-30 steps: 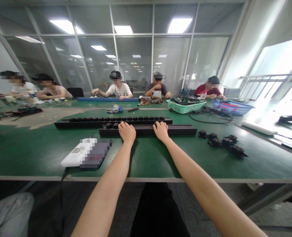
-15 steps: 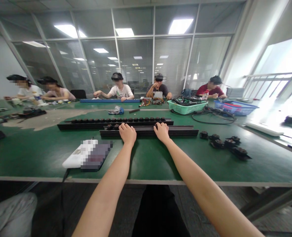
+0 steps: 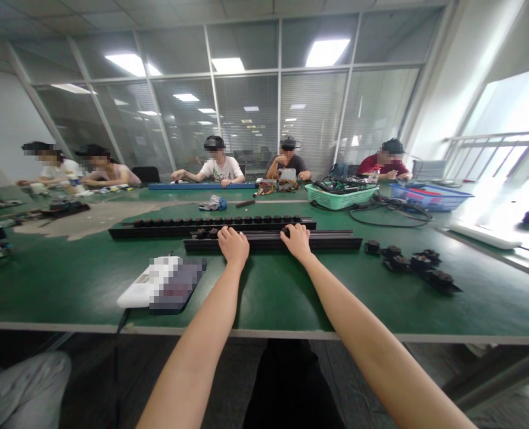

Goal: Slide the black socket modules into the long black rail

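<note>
A long black channel rail (image 3: 327, 244) lies crosswise in front of me on the green table. My left hand (image 3: 234, 245) is closed over its left half, the fingertips hidden behind the rail's far side. Just left of that hand, a few small black modules (image 3: 202, 233) sit in the rail. Farther right, my right hand (image 3: 297, 241) bends its fingers round a small black module (image 3: 285, 232) at the rail's top, mostly covered by the fingers. Behind lies a second black rail (image 3: 124, 234) carrying a row of similar modules.
Several loose black modules (image 3: 398, 263) lie to the right. At the near left are a white device (image 3: 134, 289) and a dark, blurred flat object (image 3: 177, 289). A green basket (image 3: 340, 199) of cables and a blue basket (image 3: 429, 201) stand farther back. Co-workers sit along the far side.
The whole view has shifted slightly down and right. Both hands keep nearly the same places on the rail; the dark module at my right fingers shows a little more clearly.
</note>
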Tool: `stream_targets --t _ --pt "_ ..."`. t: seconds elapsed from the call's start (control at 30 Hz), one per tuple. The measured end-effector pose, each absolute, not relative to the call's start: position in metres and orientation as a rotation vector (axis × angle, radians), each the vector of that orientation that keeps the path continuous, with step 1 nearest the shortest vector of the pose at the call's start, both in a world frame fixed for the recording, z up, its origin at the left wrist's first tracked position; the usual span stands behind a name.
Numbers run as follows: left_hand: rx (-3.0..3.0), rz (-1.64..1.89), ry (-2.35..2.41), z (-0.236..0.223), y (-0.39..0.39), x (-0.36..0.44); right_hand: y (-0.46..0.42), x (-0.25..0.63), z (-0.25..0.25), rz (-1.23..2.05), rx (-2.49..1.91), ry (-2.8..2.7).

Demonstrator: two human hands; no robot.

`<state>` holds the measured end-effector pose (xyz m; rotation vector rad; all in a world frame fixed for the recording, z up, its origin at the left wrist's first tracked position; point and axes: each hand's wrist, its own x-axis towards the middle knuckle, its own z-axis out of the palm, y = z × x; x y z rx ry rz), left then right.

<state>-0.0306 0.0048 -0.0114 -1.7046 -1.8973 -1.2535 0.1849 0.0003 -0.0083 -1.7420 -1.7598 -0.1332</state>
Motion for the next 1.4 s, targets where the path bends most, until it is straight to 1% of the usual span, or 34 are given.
stream_targets --t 0.23,0.47,0.97,1.4 --pt "-1.701 -1.252 -1.900 -0.0101 0.0036 -0.0305 0.0036 0.1899 -0.0103 -0.145 -1.746 -1.672" --pt "-1.701 -1.237 -1.894 -0.0099 0.0039 -0.0305 0.0047 0.1893 -0.0096 -0.061 -1.738 -1.600" --pt "-1.697 -1.269 -1.888 -0.0100 0.0031 -0.0294 -0.0017 0.1910 -0.0045 -0.065 -1.769 -1.564" --pt "-1.709 -1.211 -1.917 -0.0093 0.0022 -0.0281 0.0000 0.1938 -0.0076 -0.116 -1.768 -1.554"
